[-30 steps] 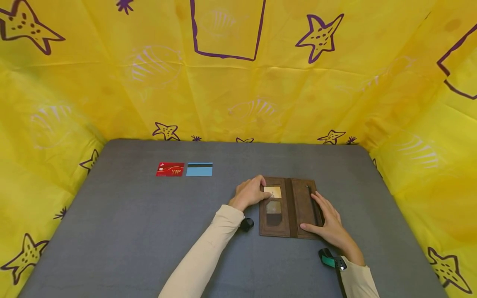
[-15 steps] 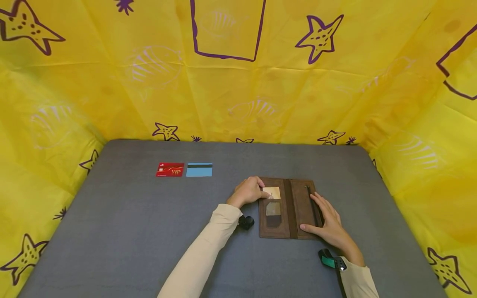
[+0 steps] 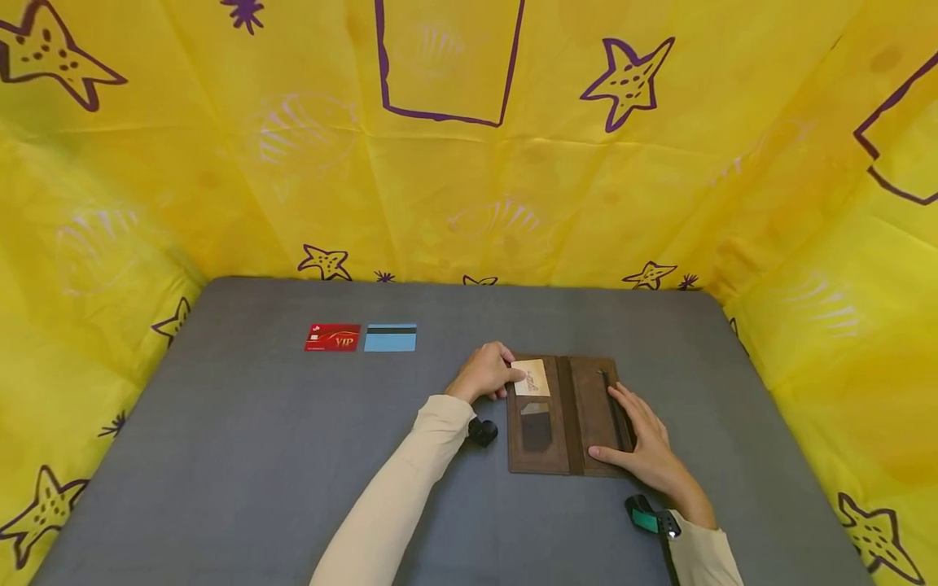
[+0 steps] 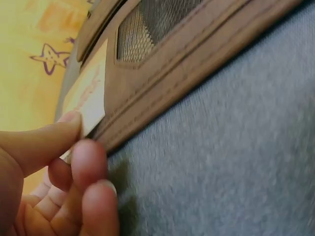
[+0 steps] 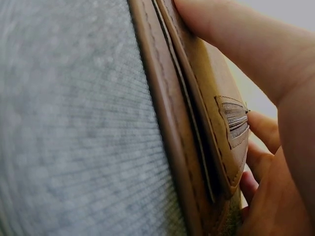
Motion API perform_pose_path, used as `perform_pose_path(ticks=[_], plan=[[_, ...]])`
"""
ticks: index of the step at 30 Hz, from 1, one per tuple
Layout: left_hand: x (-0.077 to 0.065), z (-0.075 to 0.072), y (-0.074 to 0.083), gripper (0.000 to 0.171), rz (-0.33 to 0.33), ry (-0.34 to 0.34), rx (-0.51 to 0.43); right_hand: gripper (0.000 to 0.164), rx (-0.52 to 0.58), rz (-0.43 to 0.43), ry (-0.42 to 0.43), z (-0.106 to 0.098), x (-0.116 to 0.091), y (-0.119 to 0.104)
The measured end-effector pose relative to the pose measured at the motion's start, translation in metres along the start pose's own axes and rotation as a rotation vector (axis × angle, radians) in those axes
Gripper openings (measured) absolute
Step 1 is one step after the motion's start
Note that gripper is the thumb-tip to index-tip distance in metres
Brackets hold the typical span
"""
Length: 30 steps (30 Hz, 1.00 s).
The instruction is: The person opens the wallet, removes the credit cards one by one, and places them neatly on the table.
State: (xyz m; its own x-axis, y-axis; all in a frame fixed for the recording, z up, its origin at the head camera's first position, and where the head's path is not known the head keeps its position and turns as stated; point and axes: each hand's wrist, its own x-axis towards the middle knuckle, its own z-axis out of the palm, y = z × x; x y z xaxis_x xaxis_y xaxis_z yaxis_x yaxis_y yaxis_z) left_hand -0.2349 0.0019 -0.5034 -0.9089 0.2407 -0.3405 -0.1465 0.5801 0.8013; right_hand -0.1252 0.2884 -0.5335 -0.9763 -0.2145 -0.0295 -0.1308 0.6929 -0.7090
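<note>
A brown bifold wallet lies spread on the table, with a mesh window in its left half and a zipper along the right half. My left hand pinches the edge of a cream card between thumb and fingers at the wallet's upper left. Most of the card shows above the window; its lower end still shows behind the mesh. In the left wrist view, the thumb lies on the card's printed face. My right hand rests on the wallet's right half, thumb and fingers spread apart.
Farther back and to the left, a red VIP card and a light blue card with a dark stripe lie side by side. The grey table is bordered by yellow printed cloth at the back and sides.
My left hand has drawn the cream card upward, so more of it shows above the window and less behind the mesh. The right hand has stayed on the wallet.
</note>
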Motion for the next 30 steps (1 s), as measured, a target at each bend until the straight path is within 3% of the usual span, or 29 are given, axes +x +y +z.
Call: perform_pose_path(ticks=[4,7,14,18,30], plan=[[0.003,0.0,-0.007,0.032,0.02,0.048,-0.184,0.1,0.006,-0.002,0.005,0.001,-0.001,0.0],[0.004,0.0,-0.011,0.03,0.029,0.098,-0.241,0.1,0.01,-0.012,0.011,0.001,0.0,0.0],[-0.001,0.003,-0.011,0.027,0.088,0.19,-0.117,0.1,0.008,-0.022,0.018,0.002,0.0,0.001],[-0.003,0.003,-0.012,0.025,0.125,0.209,-0.081,0.1,0.001,-0.019,0.017,0.002,0.0,0.001],[-0.009,-0.01,-0.008,0.038,0.215,0.07,0.069,0.099,-0.011,-0.023,0.02,0.001,0.0,-0.001]])
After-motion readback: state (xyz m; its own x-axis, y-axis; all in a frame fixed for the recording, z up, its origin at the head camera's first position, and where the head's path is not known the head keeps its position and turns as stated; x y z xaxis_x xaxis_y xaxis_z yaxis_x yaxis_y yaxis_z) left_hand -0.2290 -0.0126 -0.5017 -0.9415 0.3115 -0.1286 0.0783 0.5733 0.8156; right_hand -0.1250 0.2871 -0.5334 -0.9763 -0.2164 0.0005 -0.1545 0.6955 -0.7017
